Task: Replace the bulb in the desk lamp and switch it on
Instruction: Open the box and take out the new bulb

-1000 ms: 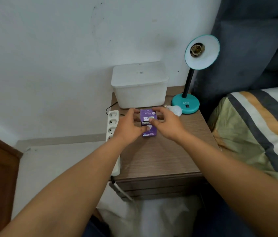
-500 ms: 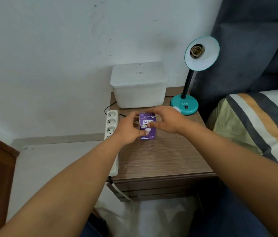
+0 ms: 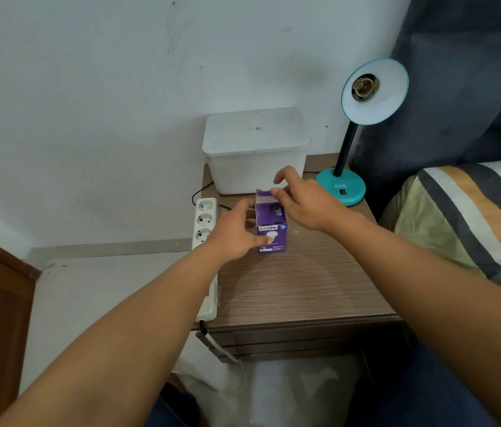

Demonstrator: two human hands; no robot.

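My left hand (image 3: 236,234) steadies the purple bulb box (image 3: 271,223), which stands upright on the wooden desk (image 3: 304,282), its long axis vertical. My thumb presses the front face near the printed bulb picture and the other fingers wrap round the box's left side, so that grip is closed on the carton. My right hand (image 3: 301,200) comes in from the right and sits over the top of the box, with thumb and forefinger pinched narrow on the pale top flap (image 3: 266,195), which is lifted and tipped back toward the white lidded bin (image 3: 255,152) behind it. I cannot see into the box, so I cannot tell how the new bulb lies inside.

The relation that matters is this: the opening faces up, directly under my right fingertips, and the left hand holds the body below. I judge the next move is for the right hand, the nearer one to the mouth, to fold the flap clear and reach straight down along the box's axis while the left keeps it from tipping.

The teal desk lamp (image 3: 343,189) stands to the right at the back corner, just beyond my right hand, its shade (image 3: 375,90) turned toward me with the socket (image 3: 364,86) showing bare. A white power strip (image 3: 204,223) lies along the desk's left edge, beside my left wrist.
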